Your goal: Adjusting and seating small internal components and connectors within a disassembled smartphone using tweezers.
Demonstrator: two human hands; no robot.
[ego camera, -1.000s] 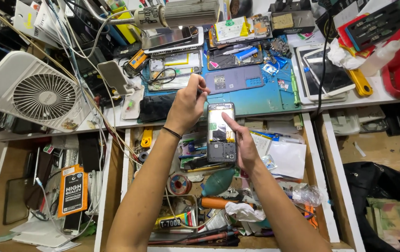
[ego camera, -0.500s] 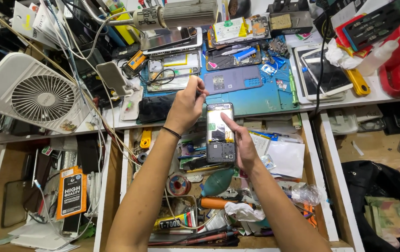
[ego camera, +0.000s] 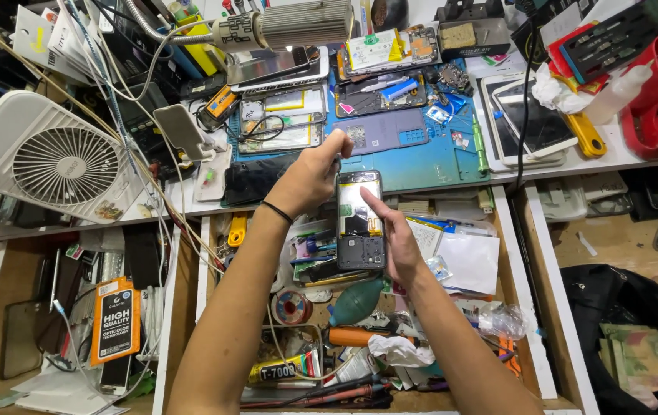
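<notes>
Left hand (ego camera: 309, 178) slightly higher above phone (ego camera: 360, 223)

The opened phone (ego camera: 360, 227) is showing matt black plastic and a glossy yellow-green panel inside its frame. The blue mat (ego camera: 429, 157) is looking smooth and rubbery, matt. The white fan (ego camera: 44, 157) is showing ribbed plastic with a dull sheen. The drawer (ego camera: 535, 307) walls are looking like painted wood. The white sheet (ego camera: 471, 261) is looking like matt paper.
</notes>
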